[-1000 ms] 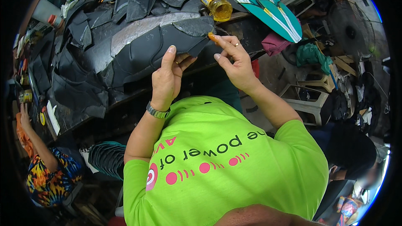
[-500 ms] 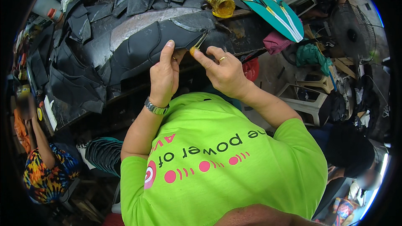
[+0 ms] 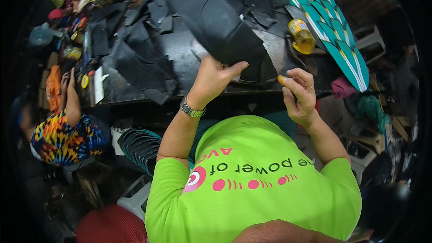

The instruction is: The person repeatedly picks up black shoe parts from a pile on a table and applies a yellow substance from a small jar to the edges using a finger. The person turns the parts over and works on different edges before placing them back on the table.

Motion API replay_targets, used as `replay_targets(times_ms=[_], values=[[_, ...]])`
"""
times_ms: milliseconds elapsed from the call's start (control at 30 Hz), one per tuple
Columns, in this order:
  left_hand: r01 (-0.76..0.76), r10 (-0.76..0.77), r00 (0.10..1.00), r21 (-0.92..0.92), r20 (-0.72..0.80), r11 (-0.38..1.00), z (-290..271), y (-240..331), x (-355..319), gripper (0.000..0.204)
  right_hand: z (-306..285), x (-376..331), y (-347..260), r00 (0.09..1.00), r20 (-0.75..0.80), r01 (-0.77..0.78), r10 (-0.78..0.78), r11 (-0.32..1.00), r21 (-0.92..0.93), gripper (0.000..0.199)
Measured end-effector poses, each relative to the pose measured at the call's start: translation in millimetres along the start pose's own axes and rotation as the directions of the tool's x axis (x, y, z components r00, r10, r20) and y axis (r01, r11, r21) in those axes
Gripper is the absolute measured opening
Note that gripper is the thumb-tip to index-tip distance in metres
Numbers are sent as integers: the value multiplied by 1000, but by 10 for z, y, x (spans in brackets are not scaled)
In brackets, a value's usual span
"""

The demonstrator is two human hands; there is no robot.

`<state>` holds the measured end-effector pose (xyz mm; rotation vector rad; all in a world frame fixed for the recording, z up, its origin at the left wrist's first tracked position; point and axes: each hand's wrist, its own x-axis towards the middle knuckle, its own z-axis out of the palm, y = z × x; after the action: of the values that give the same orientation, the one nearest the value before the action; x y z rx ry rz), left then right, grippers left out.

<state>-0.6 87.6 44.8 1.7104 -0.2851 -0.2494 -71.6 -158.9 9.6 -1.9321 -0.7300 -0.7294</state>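
Note:
A black stitched shoe upper slants over the work table, its near end held between the thumb and fingers of my left hand. Apart from the upper, to its right, hovers my right hand. Its fingers are bent and spread with nothing visible between them, and yellowish glue coats the index fingertip. Beyond that hand an uncapped jar of yellow glue lies tilted on the table.
Black cut pieces cover the dark table. Overlapping teal pieces with white stripes line the right side. At the left, a person in a multicoloured shirt reaches toward the table. A red stool stands at lower left.
My left hand now grips the upper's near end, and the upper has swung to a steeper slant. My right hand has drawn away to the right. The whole view has shifted.

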Motion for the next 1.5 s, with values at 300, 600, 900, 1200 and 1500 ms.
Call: replay_targets(times_ms=[300,600,900,1200,1500], values=[[-241,208,890,-30,-405,970,-984,105,629,30,796,340,380,962,-20,-252,272,914,318,52],[82,-35,877,78,-478,994,-2399,-114,1482,31,923,334,552,767,114,-544,632,545,638,64],[-195,-111,743,-373,-660,907,-2484,-422,2063,39,919,364,502,772,147,-565,618,562,603,63],[-252,-166,635,-405,-755,879,-2232,-834,2565,47,933,345,527,776,148,-545,613,535,645,60],[-29,-19,636,-48,-772,998,-2259,-914,2546,68,920,337,535,779,147,-542,609,538,645,59]])
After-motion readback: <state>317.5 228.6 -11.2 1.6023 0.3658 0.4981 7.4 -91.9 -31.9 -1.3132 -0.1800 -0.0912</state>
